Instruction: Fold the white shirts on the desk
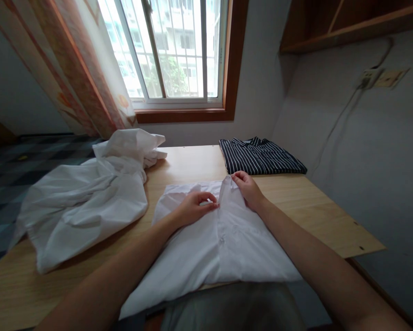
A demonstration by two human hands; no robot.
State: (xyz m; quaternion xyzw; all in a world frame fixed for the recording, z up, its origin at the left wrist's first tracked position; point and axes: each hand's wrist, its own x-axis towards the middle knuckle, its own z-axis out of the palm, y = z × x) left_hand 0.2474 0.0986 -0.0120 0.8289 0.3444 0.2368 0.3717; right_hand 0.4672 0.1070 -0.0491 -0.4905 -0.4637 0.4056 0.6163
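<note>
A white shirt (199,248) lies spread on the wooden table in front of me, with a line of buttons down its middle. My right hand (247,187) pinches the edge of its front opening near the far end and lifts it slightly. Lower and to the left, the fingertips of my left hand (199,207) are pinched on the button strip of the same shirt. What exactly lies between the left fingertips is too small to make out. The shirt's near edge hangs at the table's front edge, close to my lap.
A crumpled white cloth (92,197) is heaped on the left of the table (317,216). A folded black-and-white striped shirt (261,156) lies at the back right. Beyond are a window (179,50), a curtain (85,69), a checked bed cover (54,154) and a wall socket (370,78) with a cord.
</note>
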